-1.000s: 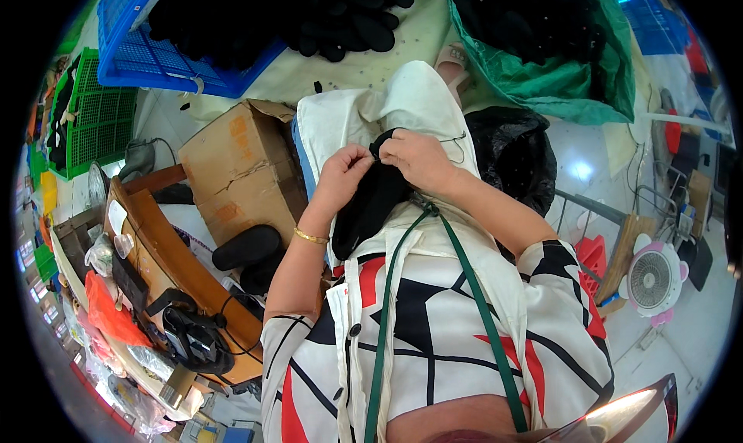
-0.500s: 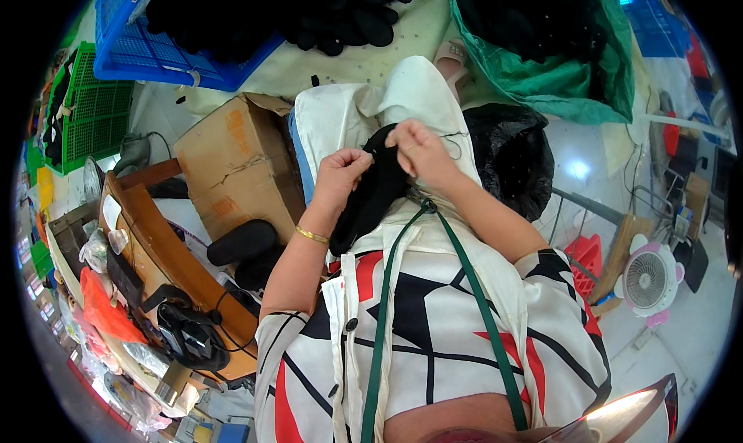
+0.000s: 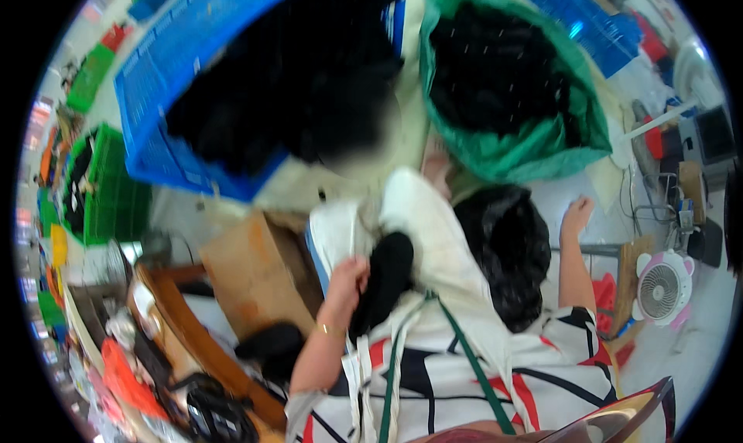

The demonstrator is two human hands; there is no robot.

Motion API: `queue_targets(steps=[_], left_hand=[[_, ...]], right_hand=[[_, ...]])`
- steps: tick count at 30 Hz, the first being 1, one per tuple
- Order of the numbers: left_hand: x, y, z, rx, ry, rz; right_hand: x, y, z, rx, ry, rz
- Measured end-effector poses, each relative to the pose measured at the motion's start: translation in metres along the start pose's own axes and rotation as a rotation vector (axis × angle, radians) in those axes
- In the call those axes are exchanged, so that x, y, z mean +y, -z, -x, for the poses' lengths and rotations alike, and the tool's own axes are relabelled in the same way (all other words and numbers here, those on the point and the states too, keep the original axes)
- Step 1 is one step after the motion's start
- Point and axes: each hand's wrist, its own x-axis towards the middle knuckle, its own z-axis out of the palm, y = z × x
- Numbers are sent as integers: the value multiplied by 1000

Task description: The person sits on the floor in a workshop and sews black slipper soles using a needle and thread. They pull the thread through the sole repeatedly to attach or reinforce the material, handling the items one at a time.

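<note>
My left hand (image 3: 348,280) is closed at the edge of a black sock-shaped fabric piece (image 3: 391,265), which lies over my lap on the white apron (image 3: 433,218). The piece has a rounded far end; its exact kind is unclear. My right hand (image 3: 576,214) is out to the right, past the black plastic bag (image 3: 507,242). Its fingers are curled together, and whatever they may hold is too small to make out.
Ahead stand a blue crate (image 3: 147,133) and a green sack (image 3: 495,164), both full of black pieces. A cardboard box (image 3: 255,269) and a wooden table (image 3: 209,350) are on the left. On the right are a fan (image 3: 664,288) and a metal-legged stool.
My right hand has left the black piece and swung far out to the right. My left hand stays at the piece. The view has tilted up, showing more of the crate and sack.
</note>
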Motion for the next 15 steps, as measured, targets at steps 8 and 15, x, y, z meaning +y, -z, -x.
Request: queue_targets(steps=[8,15], left_hand=[[9,-20,-5,171,-686,-748],[11,-36,-5,154,-690,-792]], right_hand=[[-13,11,10,-348,200,258],[-11,9,8,-282,362,197]])
